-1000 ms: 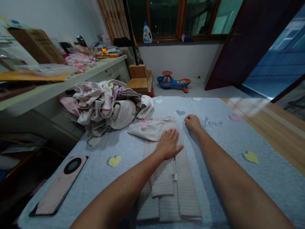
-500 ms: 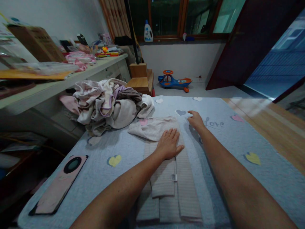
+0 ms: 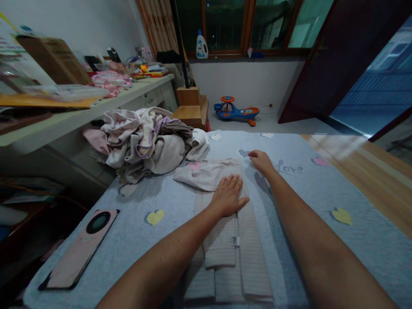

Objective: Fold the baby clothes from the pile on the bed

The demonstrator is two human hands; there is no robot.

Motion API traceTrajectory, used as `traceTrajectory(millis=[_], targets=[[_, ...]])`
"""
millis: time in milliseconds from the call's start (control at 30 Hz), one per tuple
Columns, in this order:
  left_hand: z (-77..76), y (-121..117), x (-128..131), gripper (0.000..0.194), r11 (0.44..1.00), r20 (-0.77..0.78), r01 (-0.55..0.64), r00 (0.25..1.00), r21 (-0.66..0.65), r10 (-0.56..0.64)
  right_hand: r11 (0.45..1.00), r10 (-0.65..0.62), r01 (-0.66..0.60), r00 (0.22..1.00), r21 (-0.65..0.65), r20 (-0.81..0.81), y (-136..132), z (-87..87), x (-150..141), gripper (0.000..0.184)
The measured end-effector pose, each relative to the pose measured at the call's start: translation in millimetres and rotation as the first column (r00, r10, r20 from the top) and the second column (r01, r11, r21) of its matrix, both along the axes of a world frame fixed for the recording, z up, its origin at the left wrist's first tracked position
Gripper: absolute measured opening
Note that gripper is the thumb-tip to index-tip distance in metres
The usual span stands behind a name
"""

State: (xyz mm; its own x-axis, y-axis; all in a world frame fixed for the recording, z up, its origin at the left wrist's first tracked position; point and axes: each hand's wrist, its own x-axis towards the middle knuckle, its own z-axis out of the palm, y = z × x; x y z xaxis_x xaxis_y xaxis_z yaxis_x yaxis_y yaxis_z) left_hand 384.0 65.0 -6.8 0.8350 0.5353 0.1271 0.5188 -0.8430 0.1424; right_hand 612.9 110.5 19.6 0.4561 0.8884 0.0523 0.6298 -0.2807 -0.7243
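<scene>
A pale striped garment (image 3: 222,244) lies folded lengthwise on the bed in front of me, with a small white label near its middle. One part of it, perhaps a sleeve (image 3: 201,175), is laid across the far end and points left. My left hand (image 3: 228,195) rests flat on the garment with the fingers stretched out, pressing near that crossing part. Just right of the garment's far end, my right hand (image 3: 261,162) hovers over the bed cover. Its fingers are drawn together, and nothing shows in them.
A heap of crumpled clothes (image 3: 151,141) sits at the bed's far left. A pink phone (image 3: 82,251) lies near the left edge of the blue bed cover (image 3: 309,240). Beyond are a cluttered desk (image 3: 141,92), a wooden seat (image 3: 188,111) and a ride-on toy (image 3: 236,111).
My right hand has moved slightly left toward the garment, and its fingers have come closer together. My left hand and the garment have stayed in place.
</scene>
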Motion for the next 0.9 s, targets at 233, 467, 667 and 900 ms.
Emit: traceTrajectory(millis=[233, 467, 667, 900], targets=[[-1.2, 0, 0, 0.073, 1.000, 0.000, -0.004, 1.000, 0.015, 0.004, 0.994, 0.047, -0.054, 0.996, -0.095, -0.077, 6, -14.0, -3, 0.030], [-0.8, -1, 0, 0.073, 1.000, 0.010, -0.007, 1.000, 0.009, 0.007, 0.999, -0.015, 0.019, 0.990, -0.028, 0.139, 20, -13.2, -3, 0.043], [-0.1, -1, 0, 0.072, 1.000, 0.021, -0.014, 1.000, -0.003, 0.014, 0.991, 0.067, -0.033, 0.964, -0.131, 0.258, 32, -16.8, -10, 0.028], [0.5, 0, -1, 0.073, 1.000, 0.020, -0.009, 1.000, -0.027, 0.009, 0.988, 0.098, -0.040, 0.908, -0.147, 0.407, 53, -16.0, -4, 0.028]])
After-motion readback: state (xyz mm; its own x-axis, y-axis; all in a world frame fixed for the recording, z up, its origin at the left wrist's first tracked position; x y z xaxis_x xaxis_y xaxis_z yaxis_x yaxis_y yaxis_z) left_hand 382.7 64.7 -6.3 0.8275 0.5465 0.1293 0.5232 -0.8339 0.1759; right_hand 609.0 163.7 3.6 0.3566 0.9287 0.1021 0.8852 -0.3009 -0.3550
